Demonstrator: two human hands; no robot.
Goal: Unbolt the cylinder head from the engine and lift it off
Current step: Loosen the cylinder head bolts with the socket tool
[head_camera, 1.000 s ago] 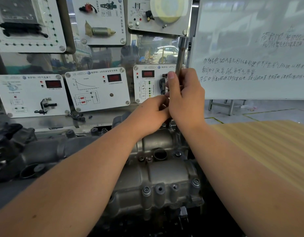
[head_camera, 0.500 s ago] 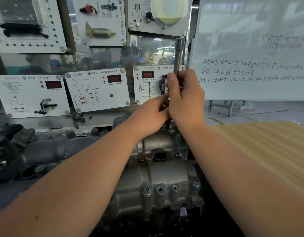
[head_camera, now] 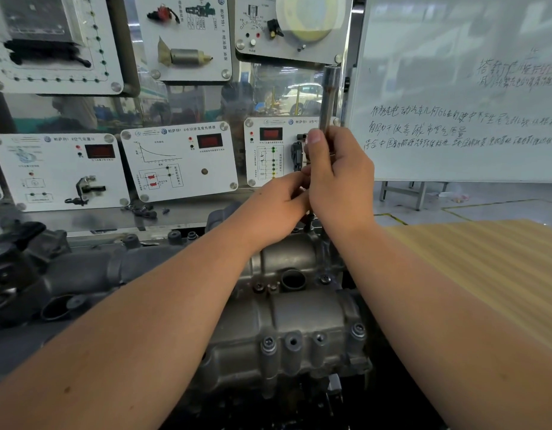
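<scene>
The grey cast cylinder head [head_camera: 287, 321] lies in front of me, with several bolts along its near edge and a round port in its middle. A steel socket wrench shaft [head_camera: 329, 97] stands upright over the head's far end. My right hand [head_camera: 340, 178] grips the shaft, thumb up along its side. My left hand [head_camera: 278, 206] sits just below and left of it, fingers curled on the lower part of the tool, which the hands hide. The tool's tip and the bolt under it are out of sight.
Grey intake piping [head_camera: 82, 274] runs off to the left of the head. Sensor demo panels [head_camera: 178, 159] stand behind the engine. A whiteboard [head_camera: 461, 88] fills the upper right, and a wooden tabletop [head_camera: 485, 274] lies to the right.
The upright shaft has swayed a little, leaning left and coming back. Both hands keep their hold at the same spot.
</scene>
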